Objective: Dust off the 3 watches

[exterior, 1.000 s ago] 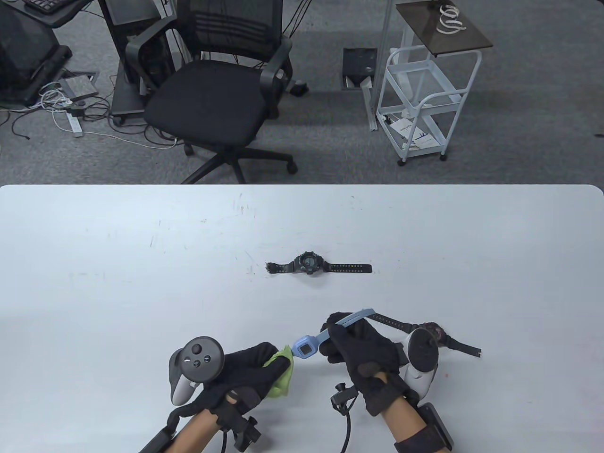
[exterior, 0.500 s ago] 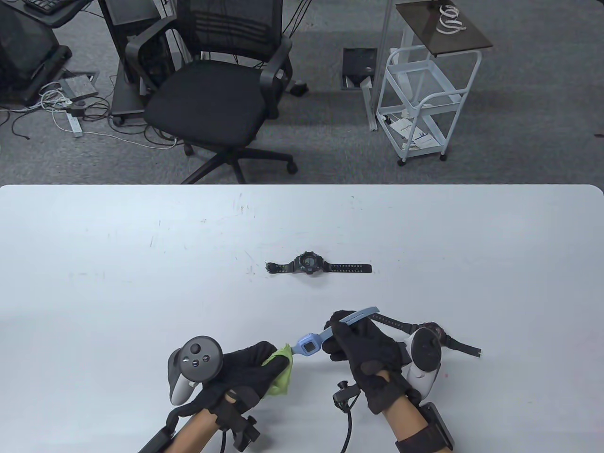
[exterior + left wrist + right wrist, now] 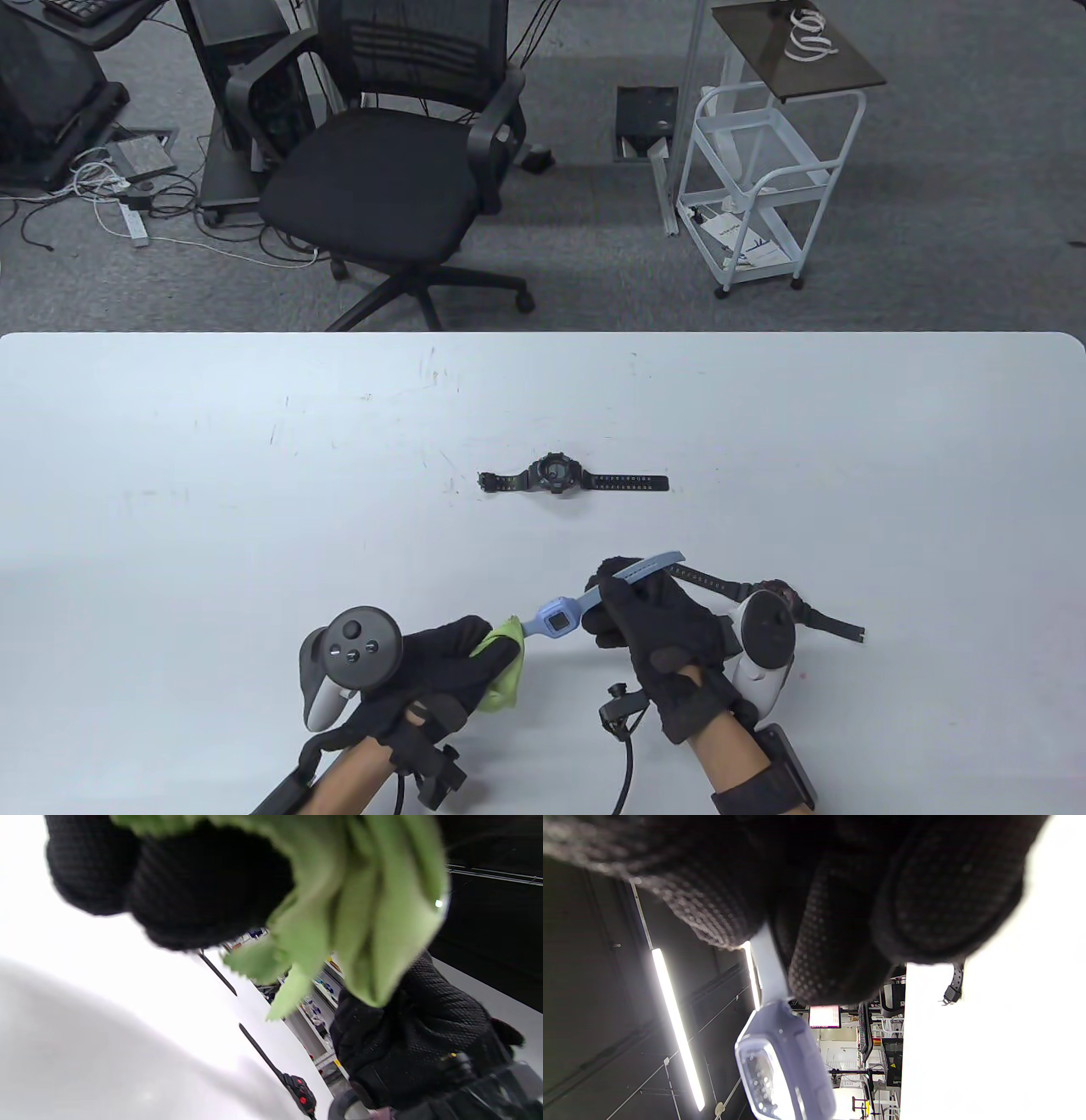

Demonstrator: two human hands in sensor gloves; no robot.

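My right hand (image 3: pixel 632 604) grips the strap of a light blue watch (image 3: pixel 558 617) and holds it off the table; the right wrist view shows the blue watch (image 3: pixel 780 1065) hanging below my curled fingers. My left hand (image 3: pixel 462 649) holds a bunched green cloth (image 3: pixel 502 658) against the watch's near strap end. The green cloth (image 3: pixel 360 921) fills the top of the left wrist view. A black digital watch (image 3: pixel 556 475) lies flat mid-table. A third dark watch with red accents (image 3: pixel 776 594) lies behind my right hand, partly hidden by the tracker.
The white table (image 3: pixel 254 475) has bare room on the left and far side. Beyond its far edge stand a black office chair (image 3: pixel 382 170) and a white wire cart (image 3: pixel 764 170) on grey carpet.
The blue watch has shifted slightly right and up in my right hand. The green cloth stays pressed against its strap end, with the left hand barely moving.
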